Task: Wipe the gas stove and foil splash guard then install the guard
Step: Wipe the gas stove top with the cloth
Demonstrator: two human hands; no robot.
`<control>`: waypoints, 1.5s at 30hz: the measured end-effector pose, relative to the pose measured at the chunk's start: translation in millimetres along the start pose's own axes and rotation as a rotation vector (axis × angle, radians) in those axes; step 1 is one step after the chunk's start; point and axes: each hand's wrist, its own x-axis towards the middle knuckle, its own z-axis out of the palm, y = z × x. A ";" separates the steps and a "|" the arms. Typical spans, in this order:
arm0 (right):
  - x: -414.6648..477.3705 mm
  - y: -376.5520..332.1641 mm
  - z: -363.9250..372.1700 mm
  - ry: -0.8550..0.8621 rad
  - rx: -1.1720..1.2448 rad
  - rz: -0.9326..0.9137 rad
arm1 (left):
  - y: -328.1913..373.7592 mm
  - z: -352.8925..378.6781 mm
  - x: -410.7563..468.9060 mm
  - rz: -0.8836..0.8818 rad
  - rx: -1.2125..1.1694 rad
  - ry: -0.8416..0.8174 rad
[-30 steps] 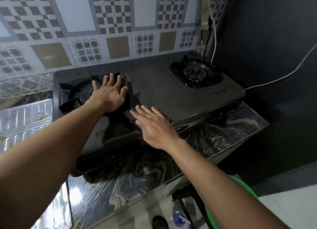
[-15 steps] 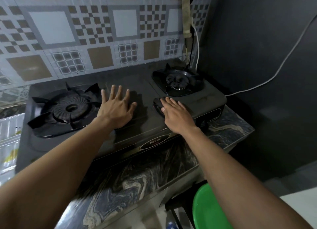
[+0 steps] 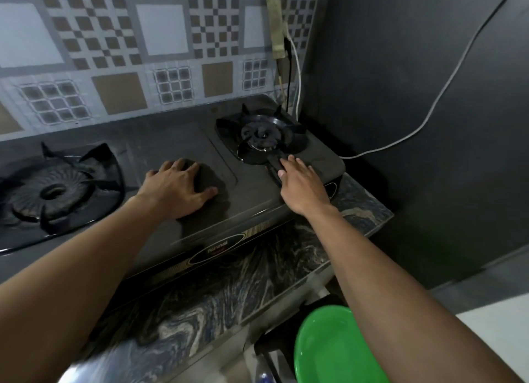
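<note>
The wiping step looks under way: the left hand (image 3: 179, 186) lies flat, fingers spread, on the middle of the stove (image 3: 177, 142), and the right hand (image 3: 302, 182) presses a dark cloth (image 3: 274, 165) by the right burner (image 3: 262, 137), its grip flat on it. The guard is out of view. Next, sweep toward the desk (image 3: 229, 282) right edge, where walls crowd close.

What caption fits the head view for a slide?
Left hand flat on the stove, right hand wiping by the right burner.
</note>
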 end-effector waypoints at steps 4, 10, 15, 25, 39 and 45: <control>8.5 26.8 -9.7 0.005 -0.019 0.085 | -3.3 -7.3 8.6 -0.006 -0.045 -0.031; 38.0 57.4 -16.6 0.047 -0.039 0.221 | -12.2 -17.2 28.9 -0.023 -0.052 -0.076; 55.5 64.6 -25.7 0.090 0.066 0.280 | -13.8 -15.8 44.4 -0.046 -0.066 -0.117; 61.0 67.7 -23.2 0.154 0.072 0.312 | -8.2 -35.5 43.6 -0.042 -0.093 -0.185; 156.1 84.3 -53.4 -0.068 0.558 0.374 | -18.4 -30.6 67.0 -0.131 -0.097 -0.234; 221.0 86.2 -50.4 -0.243 0.610 0.324 | -15.3 -27.4 63.8 -0.170 -0.081 -0.236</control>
